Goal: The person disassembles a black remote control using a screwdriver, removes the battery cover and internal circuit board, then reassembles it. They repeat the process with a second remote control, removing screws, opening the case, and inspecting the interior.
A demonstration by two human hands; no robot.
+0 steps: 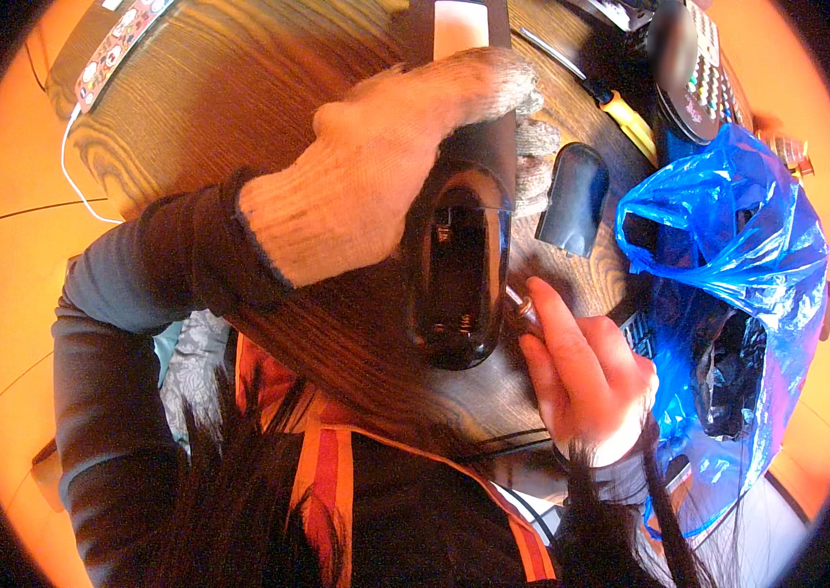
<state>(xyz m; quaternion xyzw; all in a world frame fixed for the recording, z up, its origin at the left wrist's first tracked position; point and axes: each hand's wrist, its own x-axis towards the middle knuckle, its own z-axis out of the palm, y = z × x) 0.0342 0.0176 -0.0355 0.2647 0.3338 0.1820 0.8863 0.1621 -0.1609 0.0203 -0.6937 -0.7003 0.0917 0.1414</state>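
Observation:
A long black remote control (495,147) lies back up on the wooden table, its battery compartment (456,284) open at the near end with metal springs inside. My left hand (366,167), in a knitted whitish glove, reaches across and wraps over its upper part. In my bare right hand (586,377) a small screwdriver (525,306) is pinched between the fingers. Its thin metal shaft points at the right edge of the remote; whether it touches cannot be told. The black battery cover (574,201) sits loose just right of my gloved fingers.
A blue plastic bag (738,235) with dark things in it stands at the right. Beyond the cover lies a yellow-handled screwdriver (628,125). Another remote with coloured buttons (704,93) is at the upper right. A patterned strip (121,49) with a white cable is upper left.

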